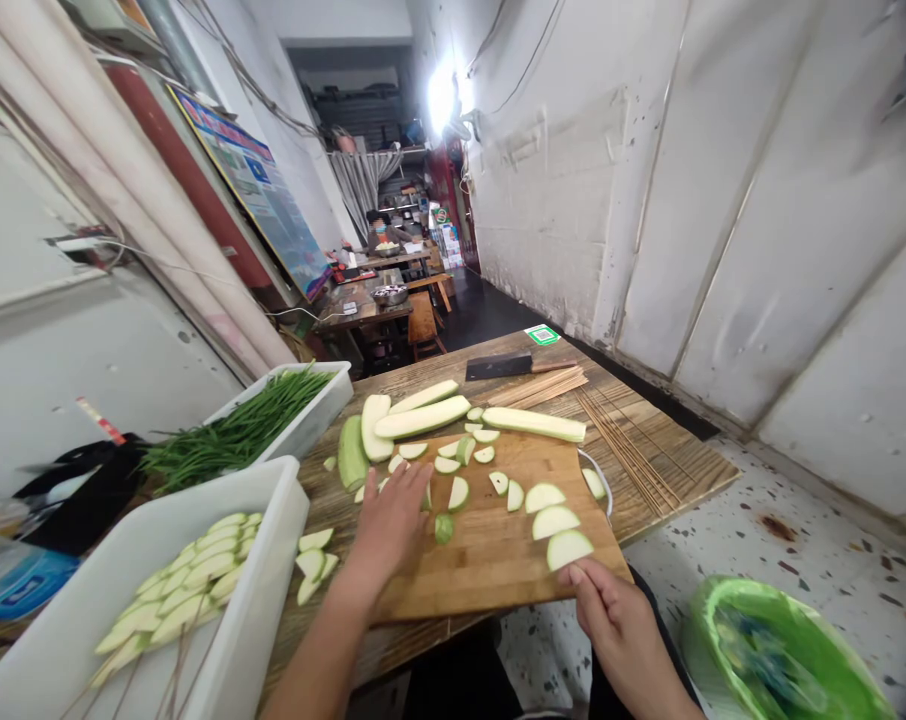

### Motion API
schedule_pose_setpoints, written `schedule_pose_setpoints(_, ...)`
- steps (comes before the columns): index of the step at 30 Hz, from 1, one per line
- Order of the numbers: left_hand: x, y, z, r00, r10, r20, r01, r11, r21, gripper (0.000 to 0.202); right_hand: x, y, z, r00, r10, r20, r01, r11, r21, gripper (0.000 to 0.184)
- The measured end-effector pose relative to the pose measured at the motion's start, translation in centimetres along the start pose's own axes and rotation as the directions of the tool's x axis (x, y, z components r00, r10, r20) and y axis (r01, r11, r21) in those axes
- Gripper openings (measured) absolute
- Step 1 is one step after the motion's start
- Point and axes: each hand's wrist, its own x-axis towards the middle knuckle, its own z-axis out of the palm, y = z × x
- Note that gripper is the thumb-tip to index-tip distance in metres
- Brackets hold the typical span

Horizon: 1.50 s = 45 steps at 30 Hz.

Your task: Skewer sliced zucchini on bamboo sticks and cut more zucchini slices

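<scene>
Three lined-up zucchini slices could split or slip at the board's overhanging corner.
The right hand has its grip clenched at the near end of three half-moon zucchini slices, set in a row over the right side of the wooden cutting board; they look threaded, though no skewer can be made out between them. A point run too near a cut edge could tear a slice, or prick a fingertip if it came through. The left hand lies palm down among loose zucchini pieces; whether it grasps one, I cannot tell. The board's near right corner seems to jut past the tabletop, so pressing there might tip it, spilling pieces onto the floor.
</scene>
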Motion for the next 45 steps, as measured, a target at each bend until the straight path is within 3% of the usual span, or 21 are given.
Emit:
schedule_pose_setpoints(3, 0.8, -2.4, 0.0, 0.988, 0.05, 0.147, -0.077, 0.98, 0.182, 0.049, -0.1, -0.3, 0.5, 0.999, 0.001, 0.032, -0.001, 1.0, 0.022, 0.032)
schedule_pose_setpoints(11, 2.2, -2.4, 0.8, 0.974, 0.073, 0.215, -0.138, 0.943, 0.302, 0.045, 0.0, -1.0, 0.8, 0.996, 0.026, 0.082, -0.027, 0.999, 0.021, 0.033)
schedule_pose_setpoints(15, 2.1, -2.4, 0.6, 0.977, 0.097, 0.188, -0.157, 0.929, 0.334, 0.05, 0.0, -1.1, 0.8, 0.995, 0.014, 0.102, -0.016, 1.0, 0.017, 0.033)
schedule_pose_setpoints(24, 2.1, -2.8, 1.2, 0.985, 0.07, 0.155, -0.092, 0.986, 0.143, 0.057, 0.0, -1.2, 1.0, 0.993, 0.005, 0.115, -0.007, 1.0, 0.021, 0.032)
schedule_pose_setpoints(31, 2.6, -3.5, 1.4, 0.992, -0.001, 0.129, -0.001, 1.0, 0.013, 0.079, 0.1, -1.6, 1.1, 0.994, -0.009, 0.11, 0.008, 1.0, 0.01, 0.033)
schedule_pose_setpoints(35, 2.7, -3.4, 1.5, 0.995, 0.006, 0.099, -0.014, 0.997, 0.075, 0.072, 0.1, -1.6, 1.1, 0.994, -0.008, 0.111, 0.008, 1.0, 0.006, 0.034)
schedule_pose_setpoints(40, 2.7, -3.5, 1.8, 0.996, 0.066, 0.054, -0.064, 0.998, -0.029, 0.051, -0.2, -1.6, 1.0, 0.992, -0.011, 0.124, 0.007, 1.0, 0.025, 0.032)
schedule_pose_setpoints(45, 2.7, -3.4, 1.3, 0.993, 0.051, 0.108, -0.042, 0.996, -0.082, 0.062, -0.3, -1.5, 0.8, 0.992, -0.009, 0.125, 0.007, 1.0, 0.021, 0.031)
